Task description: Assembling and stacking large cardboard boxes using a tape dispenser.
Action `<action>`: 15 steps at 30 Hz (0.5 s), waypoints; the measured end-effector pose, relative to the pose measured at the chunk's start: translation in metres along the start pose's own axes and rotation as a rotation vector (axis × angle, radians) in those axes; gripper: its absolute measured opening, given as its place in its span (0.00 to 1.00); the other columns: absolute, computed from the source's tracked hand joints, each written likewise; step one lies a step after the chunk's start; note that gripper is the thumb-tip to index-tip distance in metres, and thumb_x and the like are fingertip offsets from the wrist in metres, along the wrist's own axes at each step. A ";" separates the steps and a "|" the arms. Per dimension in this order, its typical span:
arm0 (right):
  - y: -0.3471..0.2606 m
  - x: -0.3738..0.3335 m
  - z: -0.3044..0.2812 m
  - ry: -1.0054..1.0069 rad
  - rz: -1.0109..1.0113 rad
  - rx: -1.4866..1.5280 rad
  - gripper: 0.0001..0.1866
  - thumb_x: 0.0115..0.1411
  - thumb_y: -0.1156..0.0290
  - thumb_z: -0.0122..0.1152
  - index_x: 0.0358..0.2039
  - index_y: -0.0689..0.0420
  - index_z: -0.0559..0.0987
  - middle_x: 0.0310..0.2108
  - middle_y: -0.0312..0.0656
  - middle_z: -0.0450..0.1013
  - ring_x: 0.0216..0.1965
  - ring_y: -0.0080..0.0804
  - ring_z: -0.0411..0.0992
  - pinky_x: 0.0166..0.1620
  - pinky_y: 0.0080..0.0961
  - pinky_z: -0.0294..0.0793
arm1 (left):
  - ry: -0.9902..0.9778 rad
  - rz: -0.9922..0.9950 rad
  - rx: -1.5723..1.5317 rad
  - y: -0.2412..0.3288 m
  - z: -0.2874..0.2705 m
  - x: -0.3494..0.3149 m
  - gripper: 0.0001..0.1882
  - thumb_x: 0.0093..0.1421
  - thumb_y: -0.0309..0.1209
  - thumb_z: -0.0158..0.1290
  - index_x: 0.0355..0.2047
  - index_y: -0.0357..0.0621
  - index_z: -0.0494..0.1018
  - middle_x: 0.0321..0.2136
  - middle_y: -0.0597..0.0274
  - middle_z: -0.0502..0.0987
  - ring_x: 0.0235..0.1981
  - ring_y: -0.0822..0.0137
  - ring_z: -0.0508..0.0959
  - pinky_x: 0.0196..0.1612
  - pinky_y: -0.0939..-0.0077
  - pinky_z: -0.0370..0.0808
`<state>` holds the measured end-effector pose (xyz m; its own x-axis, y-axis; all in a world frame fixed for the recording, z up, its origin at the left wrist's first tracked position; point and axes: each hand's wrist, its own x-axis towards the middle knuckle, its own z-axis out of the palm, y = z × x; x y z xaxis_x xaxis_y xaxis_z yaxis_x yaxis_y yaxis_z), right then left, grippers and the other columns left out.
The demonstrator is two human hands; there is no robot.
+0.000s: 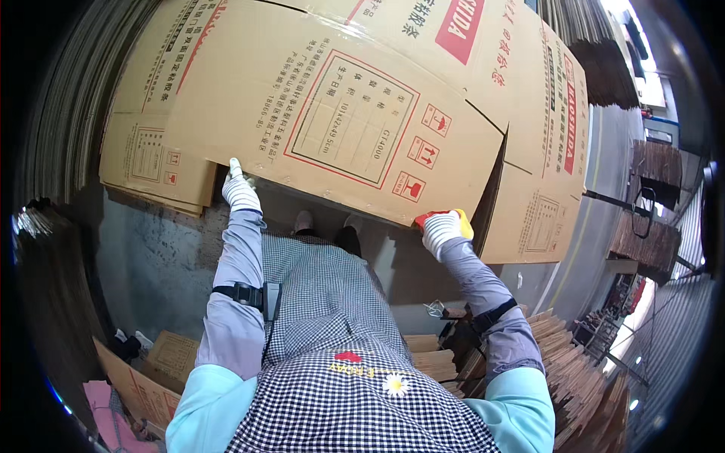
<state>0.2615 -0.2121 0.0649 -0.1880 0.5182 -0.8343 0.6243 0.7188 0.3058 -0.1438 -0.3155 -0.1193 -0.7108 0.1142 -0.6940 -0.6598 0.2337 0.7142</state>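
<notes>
A large flat, unfolded cardboard box [249, 98] with red and black print lies in front of me, its cut flaps spreading left and right. My left hand [241, 192], in a white glove, is closed on the box's near edge beside the left slot, one finger lying on top. At the right end of that edge, my right hand [442, 232], also gloved, is closed around a red-and-yellow hand tool [463, 224]. The tool is against the cardboard's edge near the right slot. Most of it is hidden by the glove, so its exact kind cannot be made out.
Stacks of flat cardboard [57, 113] rise on the far left, with another stack [596, 53] at the upper right. Piled cardboard [574, 370] stands behind me on the right. An open carton [170, 359] and a pink cloth item [109, 415] are at the lower left.
</notes>
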 end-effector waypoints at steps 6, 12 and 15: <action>0.064 -0.003 -0.020 0.326 0.406 0.238 0.29 0.48 0.43 0.63 0.38 0.57 0.82 0.32 0.52 0.79 0.41 0.46 0.77 0.49 0.36 0.72 | 0.394 0.497 0.175 -0.008 0.019 -0.003 0.29 0.67 0.44 0.44 0.58 0.31 0.60 0.49 0.44 0.73 0.46 0.45 0.71 0.49 0.62 0.67; 0.052 0.068 0.049 0.743 0.318 0.642 0.33 0.45 0.52 0.72 0.44 0.62 0.73 0.34 0.54 0.74 0.39 0.53 0.71 0.46 0.43 0.70 | -0.136 0.993 1.065 -0.063 0.073 -0.163 0.43 0.58 0.41 0.54 0.66 0.34 0.47 0.68 0.39 0.44 0.69 0.44 0.44 0.69 0.51 0.41; 0.042 0.068 0.057 0.658 0.317 0.706 0.42 0.41 0.53 0.73 0.53 0.64 0.69 0.46 0.58 0.71 0.50 0.55 0.68 0.57 0.41 0.65 | 0.298 0.862 0.950 -0.047 0.074 -0.098 0.45 0.57 0.43 0.55 0.65 0.29 0.47 0.68 0.35 0.41 0.69 0.40 0.40 0.69 0.52 0.43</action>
<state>0.3181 -0.1731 -0.0052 -0.1833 0.9428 -0.2785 0.9831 0.1764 -0.0500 -0.0253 -0.2666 -0.0918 -0.9215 0.3795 0.0828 0.3695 0.7909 0.4878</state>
